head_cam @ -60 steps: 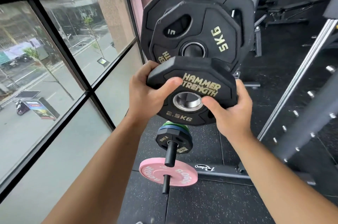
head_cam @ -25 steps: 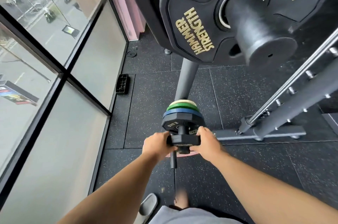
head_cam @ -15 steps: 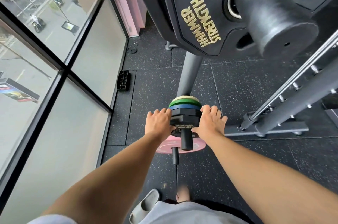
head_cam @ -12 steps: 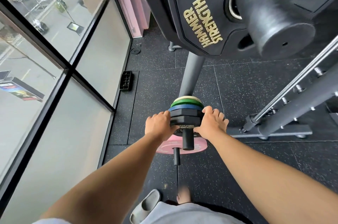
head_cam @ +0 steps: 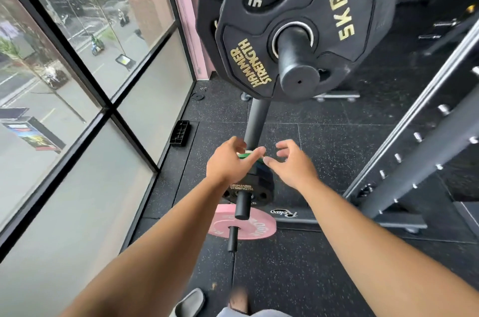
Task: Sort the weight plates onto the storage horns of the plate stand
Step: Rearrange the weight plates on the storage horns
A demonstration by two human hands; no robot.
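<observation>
A black 2.5 kg Hammer Strength plate [head_cam: 250,187] sits on the middle horn [head_cam: 242,206] of the plate stand, in front of blue and green [head_cam: 245,155] small plates. My left hand [head_cam: 228,162] and right hand [head_cam: 291,167] hover just above that stack with fingers loosely spread, holding nothing. A pink plate [head_cam: 246,224] hangs on the lowest horn [head_cam: 232,239]. On the top horn [head_cam: 298,68] a black 5 kg plate [head_cam: 298,5] hangs in front of a larger black plate [head_cam: 210,0].
The stand's post [head_cam: 255,122] rises between the horns. A glass window wall [head_cam: 77,109] runs along the left. A grey rack upright with pegs [head_cam: 420,150] slants at the right. On the rubber floor lie a black block [head_cam: 180,133] and my sandal [head_cam: 189,302].
I carried the 2.5 kg plate down, slid it onto the middle horn and pushed it back against the stack. Both hands have now let go and lifted off it.
</observation>
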